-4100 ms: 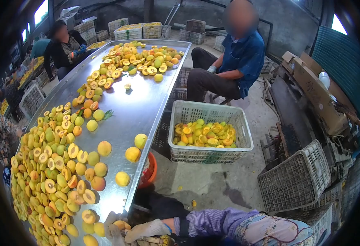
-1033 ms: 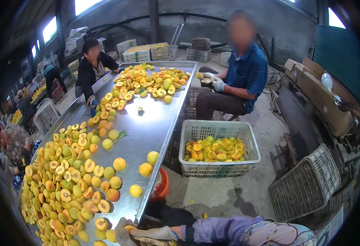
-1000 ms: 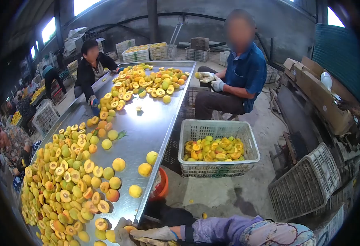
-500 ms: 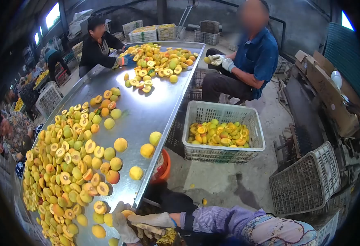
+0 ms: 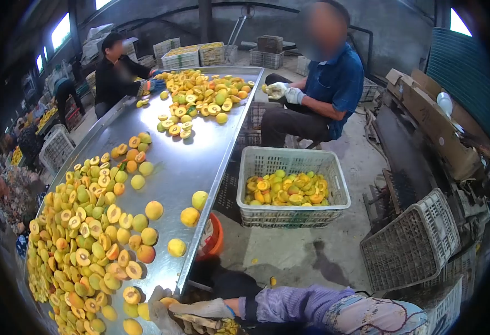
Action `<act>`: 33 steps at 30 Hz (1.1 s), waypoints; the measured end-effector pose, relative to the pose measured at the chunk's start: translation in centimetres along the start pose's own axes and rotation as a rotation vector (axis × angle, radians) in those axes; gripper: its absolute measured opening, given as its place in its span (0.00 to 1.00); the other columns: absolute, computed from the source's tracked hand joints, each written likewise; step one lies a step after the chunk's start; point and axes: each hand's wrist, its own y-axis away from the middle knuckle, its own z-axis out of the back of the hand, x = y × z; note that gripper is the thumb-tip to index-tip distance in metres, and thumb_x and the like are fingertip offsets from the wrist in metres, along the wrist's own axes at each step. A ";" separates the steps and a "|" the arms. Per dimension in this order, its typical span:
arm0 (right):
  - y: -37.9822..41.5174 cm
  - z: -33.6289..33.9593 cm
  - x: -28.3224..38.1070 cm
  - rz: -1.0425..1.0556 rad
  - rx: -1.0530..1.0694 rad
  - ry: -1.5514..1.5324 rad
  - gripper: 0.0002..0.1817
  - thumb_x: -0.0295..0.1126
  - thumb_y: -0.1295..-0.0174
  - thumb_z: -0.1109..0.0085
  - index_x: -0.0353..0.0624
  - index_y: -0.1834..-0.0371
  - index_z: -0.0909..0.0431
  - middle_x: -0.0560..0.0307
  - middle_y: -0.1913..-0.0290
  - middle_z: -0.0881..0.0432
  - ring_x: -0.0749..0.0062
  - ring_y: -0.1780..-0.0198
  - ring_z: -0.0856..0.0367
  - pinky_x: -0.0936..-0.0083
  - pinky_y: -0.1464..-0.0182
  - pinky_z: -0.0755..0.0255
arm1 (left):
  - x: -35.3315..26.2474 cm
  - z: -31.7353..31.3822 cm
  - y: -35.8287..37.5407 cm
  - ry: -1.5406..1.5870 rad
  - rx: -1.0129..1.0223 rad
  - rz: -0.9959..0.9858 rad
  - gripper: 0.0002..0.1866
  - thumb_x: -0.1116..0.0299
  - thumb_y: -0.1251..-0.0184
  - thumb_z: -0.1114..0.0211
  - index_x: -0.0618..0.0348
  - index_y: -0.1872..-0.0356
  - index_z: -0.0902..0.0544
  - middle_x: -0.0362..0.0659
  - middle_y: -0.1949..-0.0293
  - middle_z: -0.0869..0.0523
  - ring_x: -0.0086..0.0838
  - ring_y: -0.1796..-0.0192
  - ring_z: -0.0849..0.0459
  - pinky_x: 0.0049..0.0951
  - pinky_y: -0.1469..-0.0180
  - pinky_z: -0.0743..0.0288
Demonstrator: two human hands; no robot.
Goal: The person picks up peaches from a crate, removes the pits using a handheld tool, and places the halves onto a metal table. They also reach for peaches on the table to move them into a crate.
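At the bottom of the view, by the metal table's [image 5: 200,167] near edge, my left hand [image 5: 164,314] in a pale glove closes on a yellow-orange fruit [image 5: 170,302]. My right hand [image 5: 204,309], also gloved, reaches in from the right in a striped purple sleeve and meets the left hand at the fruit. Its fingers are curled; what they hold is hidden. Whole and halved fruits [image 5: 83,245] are heaped on the table to the left, and a few whole ones lie near its right edge.
A crate of cut fruit [image 5: 295,211] stands right of the table, with an orange bucket [image 5: 214,237] under the edge. A seated co-worker [image 5: 334,84] holds something; another [image 5: 116,72] reaches into the far fruit pile [image 5: 200,92]. An empty crate [image 5: 412,243] leans at right.
The camera view has shifted, so most of the scene sits further left, with its far part lower. My hands remain together at the fruit. The far-left co-worker's gloved hands have shifted slightly at the pile.
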 end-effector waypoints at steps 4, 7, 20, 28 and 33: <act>-0.5 0.2 -0.2 0.012 -0.012 0.079 0.34 0.71 0.36 0.56 0.48 0.68 0.24 0.66 0.82 0.25 0.84 0.89 0.29 0.91 0.90 0.36 | -1.4 -0.9 0.8 0.348 -0.103 0.086 0.30 0.57 0.27 0.46 0.74 0.35 0.31 0.59 0.43 0.22 0.43 0.45 0.21 0.38 0.40 0.26; -0.7 0.4 -0.4 -0.007 -0.019 0.006 0.34 0.71 0.37 0.55 0.48 0.69 0.24 0.66 0.82 0.25 0.85 0.89 0.29 0.91 0.90 0.36 | -1.5 -1.1 0.8 0.361 -0.098 0.086 0.30 0.58 0.28 0.46 0.73 0.34 0.31 0.60 0.42 0.23 0.44 0.44 0.21 0.39 0.40 0.26; -3.0 1.9 -1.8 -0.003 0.036 -0.094 0.28 0.66 0.36 0.47 0.49 0.63 0.25 0.70 0.79 0.23 0.89 0.85 0.26 0.91 0.89 0.35 | -0.5 -0.7 0.7 0.280 -0.094 0.082 0.27 0.59 0.25 0.51 0.72 0.35 0.32 0.55 0.51 0.18 0.40 0.49 0.19 0.38 0.43 0.24; -1.9 1.8 -1.1 0.009 0.059 0.064 0.30 0.71 0.39 0.50 0.54 0.67 0.19 0.69 0.78 0.20 0.85 0.83 0.26 0.87 0.84 0.35 | -2.5 -1.0 0.9 0.097 -0.103 0.018 0.25 0.57 0.24 0.54 0.73 0.44 0.24 0.54 0.52 0.17 0.40 0.48 0.19 0.38 0.42 0.26; -1.6 1.0 -1.0 -0.026 0.013 0.015 0.30 0.69 0.36 0.52 0.52 0.64 0.24 0.67 0.81 0.25 0.83 0.86 0.29 0.84 0.87 0.37 | -2.1 -2.9 1.1 0.493 -0.344 0.113 0.40 0.39 0.37 0.35 0.69 0.41 0.27 0.51 0.53 0.21 0.35 0.56 0.19 0.33 0.52 0.20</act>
